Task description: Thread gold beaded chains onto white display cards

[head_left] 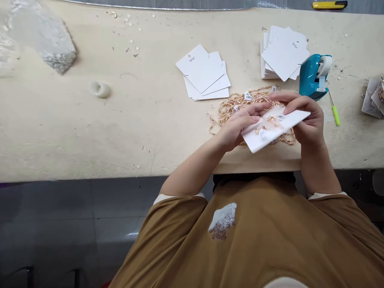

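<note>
Both of my hands hold a white display card [271, 130] tilted over the table, with gold jewellery and small barcode tags attached to it. My left hand [237, 126] grips its near left side, and my right hand [306, 118] grips its right end. Just beneath and behind the card lies a tangled heap of gold beaded chains [240, 106] with small white tags. The heap is partly hidden by my hands and the card.
Loose white cards [204, 72] and a second stack [285, 52] lie beyond my hands. Nearby are a teal tape dispenser [315, 76] and a green-handled pick [335, 114]. Carded items [373, 98] sit at the right edge of the cloth-covered table [120, 132].
</note>
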Action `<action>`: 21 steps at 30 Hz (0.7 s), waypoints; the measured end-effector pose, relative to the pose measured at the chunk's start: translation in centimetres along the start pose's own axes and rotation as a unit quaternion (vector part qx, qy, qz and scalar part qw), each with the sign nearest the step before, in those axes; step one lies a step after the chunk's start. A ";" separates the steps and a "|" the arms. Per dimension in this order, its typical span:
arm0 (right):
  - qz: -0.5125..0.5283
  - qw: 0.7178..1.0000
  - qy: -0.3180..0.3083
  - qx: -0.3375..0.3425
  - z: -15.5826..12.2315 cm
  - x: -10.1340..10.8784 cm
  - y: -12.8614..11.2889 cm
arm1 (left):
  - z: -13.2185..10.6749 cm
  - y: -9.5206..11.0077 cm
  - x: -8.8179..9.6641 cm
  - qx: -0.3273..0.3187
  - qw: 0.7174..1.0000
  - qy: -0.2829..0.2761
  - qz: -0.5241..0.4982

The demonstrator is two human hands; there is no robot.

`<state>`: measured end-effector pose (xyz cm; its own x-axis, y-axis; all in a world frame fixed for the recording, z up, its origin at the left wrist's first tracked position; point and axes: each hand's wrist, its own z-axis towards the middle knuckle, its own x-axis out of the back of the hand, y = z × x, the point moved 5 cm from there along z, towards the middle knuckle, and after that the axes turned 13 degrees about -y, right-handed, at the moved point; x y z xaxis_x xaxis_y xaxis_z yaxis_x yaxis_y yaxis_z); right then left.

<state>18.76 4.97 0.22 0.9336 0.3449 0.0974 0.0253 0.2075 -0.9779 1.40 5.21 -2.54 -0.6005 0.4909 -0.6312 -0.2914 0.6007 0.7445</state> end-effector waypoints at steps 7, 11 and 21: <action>-0.095 0.986 0.121 -0.061 -0.2 1.3 -0.4 | -1.1 2.4 -0.5 -0.099 0.981 0.085 0.144; -0.090 0.984 0.142 -0.053 0.2 1.6 -0.4 | -0.8 1.8 -0.3 -0.082 0.980 0.115 0.142; 0.050 0.993 0.076 -0.079 -0.5 0.1 2.1 | -0.7 1.3 1.1 -0.149 0.966 0.204 0.054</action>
<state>19.07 5.04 -1.94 0.9771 0.2121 -0.0195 -0.0260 0.0278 -0.9993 -0.13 6.07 -2.11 -0.8657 0.2145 -0.4523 -0.3746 0.3219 0.8695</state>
